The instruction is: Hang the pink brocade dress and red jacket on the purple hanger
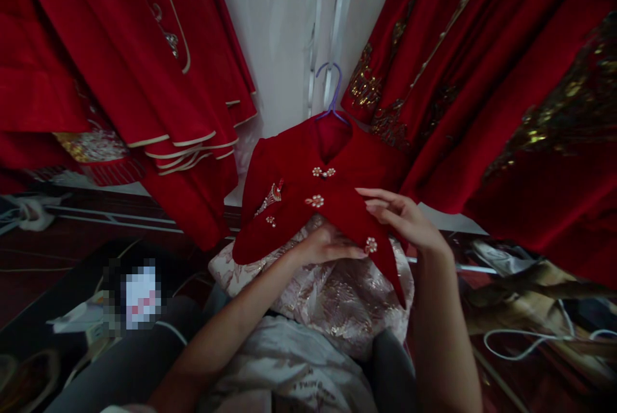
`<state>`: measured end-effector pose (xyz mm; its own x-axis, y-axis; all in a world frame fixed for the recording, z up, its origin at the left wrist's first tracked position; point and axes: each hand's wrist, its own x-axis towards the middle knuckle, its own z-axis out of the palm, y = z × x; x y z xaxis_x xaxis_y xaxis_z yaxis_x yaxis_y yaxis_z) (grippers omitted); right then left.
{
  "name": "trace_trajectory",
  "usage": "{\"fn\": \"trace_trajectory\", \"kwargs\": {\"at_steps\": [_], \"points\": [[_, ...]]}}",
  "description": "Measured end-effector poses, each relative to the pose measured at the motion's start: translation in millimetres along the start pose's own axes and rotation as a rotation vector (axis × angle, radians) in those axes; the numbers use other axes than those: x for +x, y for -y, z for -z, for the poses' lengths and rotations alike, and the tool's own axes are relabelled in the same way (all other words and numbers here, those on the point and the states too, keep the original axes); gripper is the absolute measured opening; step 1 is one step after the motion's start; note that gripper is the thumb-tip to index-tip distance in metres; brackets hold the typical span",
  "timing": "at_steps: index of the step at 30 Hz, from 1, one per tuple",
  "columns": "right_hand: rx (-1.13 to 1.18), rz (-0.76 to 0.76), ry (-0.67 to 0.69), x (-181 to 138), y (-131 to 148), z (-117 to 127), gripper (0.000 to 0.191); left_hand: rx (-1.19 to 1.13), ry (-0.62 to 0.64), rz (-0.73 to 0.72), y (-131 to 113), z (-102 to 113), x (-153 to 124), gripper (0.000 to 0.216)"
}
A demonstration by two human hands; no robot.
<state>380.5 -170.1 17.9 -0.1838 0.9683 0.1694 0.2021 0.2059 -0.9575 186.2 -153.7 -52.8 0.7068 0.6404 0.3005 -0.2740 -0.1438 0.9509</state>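
Observation:
A red jacket [294, 169] with pearl flower fastenings hangs on a purple wire hanger [333, 95]. Its lower front lies over a shiny pale brocade cloth [332, 288] across my lap. My left hand [328, 245] reaches in at the parted front and grips the jacket's edge near the lowest pearl flower [371, 245]; some fingers are hidden under the red fabric. On the outside of the same front panel rests my right hand [402, 215], open, its fingers stretched out across the cloth. A beaded ornament [270, 198] shows on the jacket's other side.
Red garments with pale piping [193, 124] hang at the left. More red garments with gold sequins [369, 85] hang at the right. A blurred-out item [141, 297] sits low on the left. Brown material and a white cord [518, 355] lie at the lower right.

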Motion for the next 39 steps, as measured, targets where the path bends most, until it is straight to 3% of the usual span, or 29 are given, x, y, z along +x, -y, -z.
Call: {"fn": "trace_trajectory", "kwargs": {"at_steps": [4, 7, 11, 16, 19, 21, 24, 30, 33, 36, 39], "points": [[0.025, 0.043, 0.063, -10, 7, 7, 0.049, 0.018, -0.066, 0.099, 0, -10, 1, 0.029], [0.036, 0.047, 0.066, -17, 6, 14, 0.044, -0.005, -0.298, 0.156, 12, -11, 6, 0.032], [0.022, 0.032, 0.087, -23, 3, 20, 0.043, 0.200, -0.728, -0.013, 23, -8, 12, 0.026], [0.004, 0.054, 0.107, -19, -4, 16, 0.039, 0.404, -0.907, -0.209, 13, 0, 19, 0.040], [-0.017, 0.057, 0.097, -16, -5, 6, 0.036, 0.403, -1.120, -0.243, 6, 2, 24, 0.032], [-0.015, 0.060, 0.121, -13, -3, -5, 0.035, 0.396, -1.195, -0.234, 3, 0, 23, 0.024], [-0.021, 0.100, 0.148, -8, 2, -26, 0.031, 0.409, -1.156, -0.270, -4, -7, 18, 0.018], [-0.153, 0.267, -0.085, 9, -1, -66, 0.032, 0.473, -1.149, -0.284, -16, -4, 6, 0.018], [-0.144, 0.250, -0.058, 15, -9, -78, 0.033, 0.450, -1.116, -0.235, -11, 5, 0, 0.020], [-0.107, 0.208, -0.022, 19, -18, -85, 0.031, 0.378, -1.008, -0.158, -3, 12, -8, 0.021], [-0.133, 0.189, -0.038, 24, -26, -87, 0.027, 0.417, -0.918, -0.192, 1, 20, -15, 0.021]]}}
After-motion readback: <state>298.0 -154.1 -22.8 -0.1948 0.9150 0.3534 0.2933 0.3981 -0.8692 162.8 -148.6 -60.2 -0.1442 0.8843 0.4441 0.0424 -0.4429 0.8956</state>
